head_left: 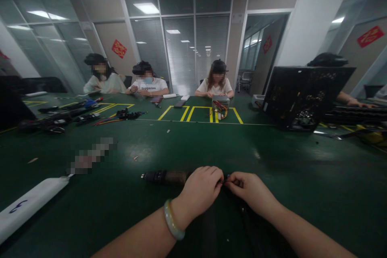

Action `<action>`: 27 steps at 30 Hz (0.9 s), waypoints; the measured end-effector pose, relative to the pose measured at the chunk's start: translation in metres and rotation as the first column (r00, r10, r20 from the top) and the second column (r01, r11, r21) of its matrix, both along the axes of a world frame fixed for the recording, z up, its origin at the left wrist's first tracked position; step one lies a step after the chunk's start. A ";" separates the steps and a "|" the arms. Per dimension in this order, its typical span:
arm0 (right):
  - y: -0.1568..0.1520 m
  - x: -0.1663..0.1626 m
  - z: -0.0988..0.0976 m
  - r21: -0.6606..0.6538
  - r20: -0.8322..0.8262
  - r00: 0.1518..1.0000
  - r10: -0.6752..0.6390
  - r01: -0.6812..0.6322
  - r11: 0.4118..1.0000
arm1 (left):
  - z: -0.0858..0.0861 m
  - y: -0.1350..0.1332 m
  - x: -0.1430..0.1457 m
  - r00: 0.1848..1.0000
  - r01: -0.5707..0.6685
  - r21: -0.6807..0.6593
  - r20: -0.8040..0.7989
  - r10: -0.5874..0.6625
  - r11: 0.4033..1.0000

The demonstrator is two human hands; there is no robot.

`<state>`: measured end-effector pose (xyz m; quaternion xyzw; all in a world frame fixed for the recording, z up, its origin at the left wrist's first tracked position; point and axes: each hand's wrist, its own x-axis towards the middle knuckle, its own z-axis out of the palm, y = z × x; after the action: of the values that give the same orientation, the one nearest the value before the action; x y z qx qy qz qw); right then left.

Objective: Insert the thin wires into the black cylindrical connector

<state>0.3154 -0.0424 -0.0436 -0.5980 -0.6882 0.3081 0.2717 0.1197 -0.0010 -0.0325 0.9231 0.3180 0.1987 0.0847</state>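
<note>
A dark, barrel-shaped tool with a metal tip (165, 177) lies on the green table, its tip pointing left; it resembles an electric screwdriver. My left hand (201, 189), with a pale bangle (173, 221) at the wrist, covers the tool's right end. Its fingers are closed near something small and dark. Close against it, my right hand (249, 187) pinches thumb and forefinger together at the same spot. What the fingertips hold is hidden between them. Below my right hand, a black cable (244, 211) runs toward me.
A white power bank marked 3 (33, 205) lies at left, beside a pixelated patch. Cable bundles (127, 113) are at back left, and a black computer case (302, 96) stands at right. Across the table (187, 145), several people sit, one behind a power supply (220, 100).
</note>
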 end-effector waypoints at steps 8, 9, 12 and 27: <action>0.000 -0.001 0.001 0.015 -0.007 1.000 0.001 -0.001 1.000 | 0.000 -0.001 -0.001 0.999 -0.039 -0.029 0.017 0.040 0.999; 0.000 -0.001 0.001 0.011 -0.011 1.000 0.005 -0.004 1.000 | -0.001 -0.001 -0.001 0.999 -0.041 -0.027 0.017 0.042 0.999; 0.000 0.000 0.002 0.001 -0.010 1.000 0.000 0.000 1.000 | -0.001 -0.001 0.000 1.000 -0.028 -0.012 0.008 0.028 1.000; 0.000 0.000 0.000 -0.003 -0.013 1.000 -0.001 0.001 1.000 | 0.004 -0.003 0.000 0.999 -0.032 -0.013 -0.017 0.031 0.999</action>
<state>0.3156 -0.0423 -0.0434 -0.5967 -0.6858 0.3129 0.2753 0.1197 -0.0036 -0.0286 0.9191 0.3346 0.1900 0.0851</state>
